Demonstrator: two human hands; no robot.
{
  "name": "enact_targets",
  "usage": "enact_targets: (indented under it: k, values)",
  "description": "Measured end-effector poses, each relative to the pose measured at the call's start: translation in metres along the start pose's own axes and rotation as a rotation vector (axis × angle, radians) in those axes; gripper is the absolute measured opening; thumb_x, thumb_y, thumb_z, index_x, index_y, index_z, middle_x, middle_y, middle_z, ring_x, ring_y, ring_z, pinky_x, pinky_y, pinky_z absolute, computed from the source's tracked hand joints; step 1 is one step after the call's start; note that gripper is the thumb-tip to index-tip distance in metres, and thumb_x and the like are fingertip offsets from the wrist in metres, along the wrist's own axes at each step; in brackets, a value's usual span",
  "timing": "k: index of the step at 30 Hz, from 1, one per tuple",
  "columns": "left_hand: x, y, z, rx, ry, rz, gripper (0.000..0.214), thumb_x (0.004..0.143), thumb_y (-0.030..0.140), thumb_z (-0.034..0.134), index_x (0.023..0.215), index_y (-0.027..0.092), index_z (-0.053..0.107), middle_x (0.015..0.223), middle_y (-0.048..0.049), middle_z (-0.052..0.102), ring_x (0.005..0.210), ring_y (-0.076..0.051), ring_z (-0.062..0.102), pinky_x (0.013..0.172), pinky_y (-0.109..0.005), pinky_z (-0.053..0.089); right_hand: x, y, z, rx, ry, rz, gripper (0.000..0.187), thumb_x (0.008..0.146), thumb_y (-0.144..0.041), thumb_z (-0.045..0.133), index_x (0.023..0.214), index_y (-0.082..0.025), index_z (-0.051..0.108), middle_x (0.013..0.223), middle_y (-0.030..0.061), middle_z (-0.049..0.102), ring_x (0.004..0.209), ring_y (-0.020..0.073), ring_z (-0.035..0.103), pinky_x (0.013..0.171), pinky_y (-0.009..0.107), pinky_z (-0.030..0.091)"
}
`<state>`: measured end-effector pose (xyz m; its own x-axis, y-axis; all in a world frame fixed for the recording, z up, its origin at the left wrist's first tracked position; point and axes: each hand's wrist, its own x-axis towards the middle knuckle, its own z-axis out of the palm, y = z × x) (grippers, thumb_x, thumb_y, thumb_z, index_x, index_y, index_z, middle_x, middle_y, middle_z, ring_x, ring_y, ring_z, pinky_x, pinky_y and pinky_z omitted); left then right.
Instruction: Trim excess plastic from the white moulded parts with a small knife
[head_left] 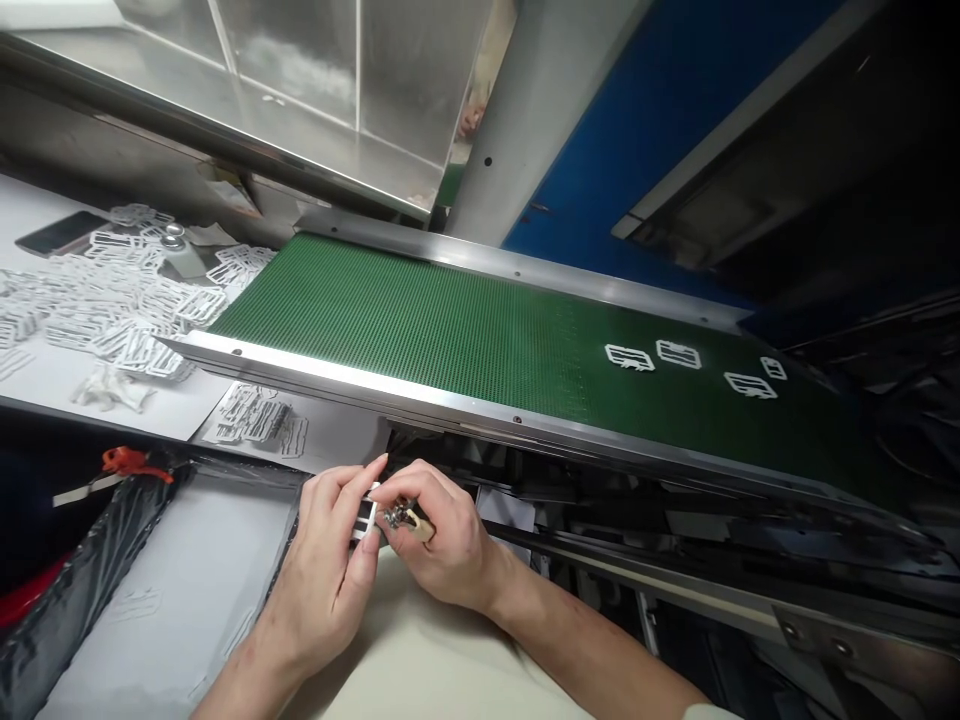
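My left hand (330,570) pinches a small white plastic frame (366,522) between thumb and fingers, close to my body. Against its right side, my right hand (446,545) is closed around a small tool (405,518) with a metal end and a cream-coloured handle; the fingers cover most of it, so its exact kind is unclear. Beyond both hands runs a green conveyor belt (420,320). Several white slotted plastic frames lie toward its right end, among them one white frame (630,358).
A large heap of white frames (112,300) covers the white table at left, with a phone (64,232) and a small bottle (182,252). An orange-handled tool (135,463) lies by a plastic-lined box (225,520). The belt's metal side rail (390,385) stands just beyond my hands.
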<state>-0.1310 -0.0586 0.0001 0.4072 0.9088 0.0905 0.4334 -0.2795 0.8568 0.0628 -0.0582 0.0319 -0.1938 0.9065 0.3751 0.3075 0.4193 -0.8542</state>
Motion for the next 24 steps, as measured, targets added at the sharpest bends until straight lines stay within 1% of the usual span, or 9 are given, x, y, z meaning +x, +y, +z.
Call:
enact_targets:
  k: [3, 6, 8, 11, 14, 18, 21, 24]
  values:
    - [-0.001, 0.0, 0.0, -0.036, 0.003, -0.035, 0.053, 0.114, 0.039, 0.04, 0.168, 0.04, 0.038, 0.154, -0.0105, 0.049, 0.144, -0.034, 0.045, 0.12, -0.062, 0.044, -0.001, -0.003, 0.003, 0.07, 0.003, 0.137, 0.015, 0.104, -0.024, 0.07, 0.119, -0.023, 0.071, 0.107, 0.0041, 0.079, 0.091, 0.0161, 0.075, 0.085, 0.03, 0.063]
    - [-0.001, 0.001, -0.001, -0.077, 0.0, -0.058, 0.053, 0.114, 0.04, 0.04, 0.168, 0.042, 0.038, 0.156, -0.0093, 0.049, 0.146, -0.034, 0.044, 0.123, -0.061, 0.042, -0.001, -0.004, -0.003, 0.064, -0.019, 0.19, 0.017, 0.105, -0.025, 0.069, 0.122, -0.023, 0.07, 0.108, 0.0037, 0.079, 0.095, 0.0167, 0.076, 0.088, 0.031, 0.063]
    - [-0.001, 0.002, -0.002, -0.09, -0.002, -0.063, 0.054, 0.115, 0.041, 0.039, 0.168, 0.044, 0.037, 0.156, -0.0079, 0.05, 0.146, -0.034, 0.044, 0.122, -0.06, 0.042, 0.0, -0.002, -0.013, 0.004, -0.06, 0.158, 0.025, 0.107, -0.032, 0.069, 0.13, -0.023, 0.068, 0.113, 0.0059, 0.078, 0.1, 0.0188, 0.075, 0.092, 0.034, 0.063]
    - [0.0, 0.003, -0.003, -0.113, 0.011, -0.073, 0.054, 0.115, 0.043, 0.038, 0.168, 0.047, 0.038, 0.156, -0.0061, 0.052, 0.145, -0.033, 0.046, 0.121, -0.057, 0.043, -0.001, 0.004, -0.03, -0.146, -0.174, 0.079, 0.037, 0.109, -0.043, 0.066, 0.139, -0.021, 0.063, 0.123, 0.0111, 0.075, 0.109, 0.0243, 0.071, 0.096, 0.042, 0.061]
    - [0.0, 0.003, -0.003, -0.131, 0.043, -0.08, 0.053, 0.114, 0.045, 0.039, 0.167, 0.045, 0.041, 0.157, -0.0064, 0.053, 0.145, -0.034, 0.047, 0.121, -0.056, 0.043, -0.004, 0.007, -0.04, -0.317, -0.259, 0.032, 0.037, 0.109, -0.04, 0.064, 0.14, -0.02, 0.061, 0.124, 0.0129, 0.074, 0.109, 0.0276, 0.068, 0.096, 0.048, 0.056]
    - [-0.001, 0.002, -0.003, -0.119, 0.058, -0.07, 0.052, 0.114, 0.046, 0.041, 0.166, 0.046, 0.042, 0.158, -0.0055, 0.052, 0.146, -0.034, 0.046, 0.121, -0.056, 0.043, -0.006, 0.003, -0.039, -0.465, -0.282, 0.009, 0.038, 0.104, -0.03, 0.069, 0.14, -0.019, 0.061, 0.124, 0.0126, 0.072, 0.109, 0.0283, 0.066, 0.097, 0.048, 0.053]
    - [-0.003, 0.002, -0.003, -0.103, 0.064, -0.078, 0.052, 0.114, 0.046, 0.042, 0.166, 0.048, 0.041, 0.159, -0.0045, 0.052, 0.147, -0.034, 0.046, 0.121, -0.056, 0.043, -0.005, -0.002, -0.036, -0.52, -0.282, 0.014, 0.043, 0.101, -0.03, 0.075, 0.141, -0.019, 0.062, 0.125, 0.0126, 0.071, 0.11, 0.0289, 0.065, 0.097, 0.049, 0.052]
    - [-0.006, 0.001, -0.002, -0.076, 0.082, -0.07, 0.053, 0.114, 0.044, 0.044, 0.166, 0.048, 0.041, 0.157, -0.0051, 0.053, 0.146, -0.033, 0.046, 0.119, -0.055, 0.045, -0.004, -0.005, -0.035, -0.558, -0.288, 0.008, 0.045, 0.101, -0.032, 0.076, 0.143, -0.02, 0.063, 0.127, 0.0128, 0.071, 0.11, 0.0292, 0.064, 0.097, 0.049, 0.051]
